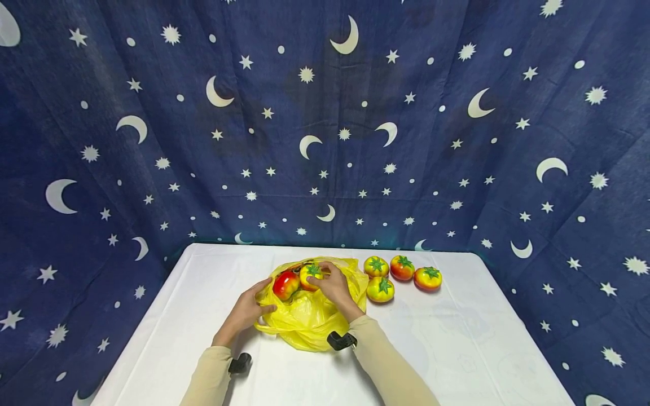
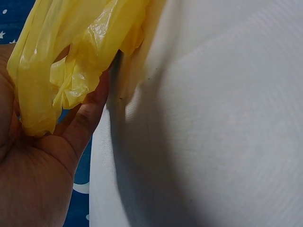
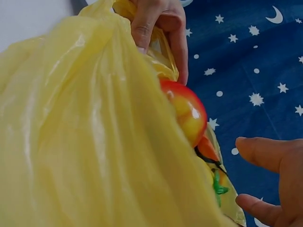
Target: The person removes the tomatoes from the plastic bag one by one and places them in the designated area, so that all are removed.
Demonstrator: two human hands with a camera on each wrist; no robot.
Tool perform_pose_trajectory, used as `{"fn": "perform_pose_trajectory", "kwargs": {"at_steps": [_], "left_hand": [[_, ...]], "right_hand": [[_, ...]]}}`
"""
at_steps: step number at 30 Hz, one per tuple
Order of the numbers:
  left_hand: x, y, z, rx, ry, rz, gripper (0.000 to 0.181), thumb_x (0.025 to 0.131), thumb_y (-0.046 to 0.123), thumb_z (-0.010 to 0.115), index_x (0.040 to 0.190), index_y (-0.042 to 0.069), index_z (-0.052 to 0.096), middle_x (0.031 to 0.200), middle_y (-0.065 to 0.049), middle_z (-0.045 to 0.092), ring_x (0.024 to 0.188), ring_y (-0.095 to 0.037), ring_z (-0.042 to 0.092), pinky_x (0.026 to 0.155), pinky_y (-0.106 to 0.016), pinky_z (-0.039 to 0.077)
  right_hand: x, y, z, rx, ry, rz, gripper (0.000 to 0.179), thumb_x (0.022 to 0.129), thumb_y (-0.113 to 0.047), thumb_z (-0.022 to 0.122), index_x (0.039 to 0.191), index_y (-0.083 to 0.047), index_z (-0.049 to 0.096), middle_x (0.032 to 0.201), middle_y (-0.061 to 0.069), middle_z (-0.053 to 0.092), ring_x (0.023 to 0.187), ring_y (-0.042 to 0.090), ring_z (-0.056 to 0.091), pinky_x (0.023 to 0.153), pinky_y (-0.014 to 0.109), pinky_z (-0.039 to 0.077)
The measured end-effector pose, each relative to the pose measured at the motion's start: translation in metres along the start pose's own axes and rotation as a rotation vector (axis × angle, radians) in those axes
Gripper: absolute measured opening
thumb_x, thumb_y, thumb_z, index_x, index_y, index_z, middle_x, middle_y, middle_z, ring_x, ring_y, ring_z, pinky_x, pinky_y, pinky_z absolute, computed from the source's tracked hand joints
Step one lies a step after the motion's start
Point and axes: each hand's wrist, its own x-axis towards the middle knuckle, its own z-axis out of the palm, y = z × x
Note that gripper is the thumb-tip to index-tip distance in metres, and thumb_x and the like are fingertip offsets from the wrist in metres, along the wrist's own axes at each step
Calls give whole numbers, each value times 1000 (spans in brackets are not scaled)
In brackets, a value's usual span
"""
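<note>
A yellow plastic bag [image 1: 304, 324] lies with its mouth gaping on the table. My left hand [image 1: 247, 307] grips its left edge between thumb and fingers; a handle loop [image 2: 35, 90] drapes over that hand. Inside the mouth are a shiny red-yellow apple [image 1: 285, 285] and a yellow persimmon-like fruit [image 1: 308, 275] with a green leafy top. My right hand [image 1: 335, 287] reaches over the bag's far right side, close around this fruit. In the right wrist view its fingers [image 3: 260, 152] are extended and spread, with the green top [image 3: 219, 183] just beyond their tips.
Several similar fruits with green tops stand right of the bag, among them a yellow one [image 1: 380, 289] near its rim and a redder one [image 1: 427, 278] farthest right. A white cloth [image 1: 467, 349] covers the table. A dark blue curtain [image 1: 325, 113] with moons and stars hangs behind.
</note>
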Motion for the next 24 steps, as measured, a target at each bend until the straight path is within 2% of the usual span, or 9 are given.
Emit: {"fn": "perform_pose_trajectory", "kwargs": {"at_steps": [5,14,24], "left_hand": [[1,-2,1,0,-5,-2,80,79,10,79,150,15,42,156,-17,39,146,-42,31,118,-60,24],[1,-2,1,-4,-2,-16,79,79,8,79,149,16,43,156,-16,39,146,-41,31,119,-59,24],[1,-3,1,-7,-1,-13,79,79,9,79,149,15,43,155,-16,40,146,-41,31,119,-60,24]], "right_hand": [[3,2,6,-3,19,38,57,80,-27,81,130,-10,58,134,15,59,120,35,57,100,46,53],[10,8,13,-16,51,56,63,78,-27,83,132,-9,56,132,18,60,116,33,59,100,47,52],[12,11,17,-12,41,66,64,77,-26,83,132,-8,55,130,17,60,113,31,60,100,47,52]]}}
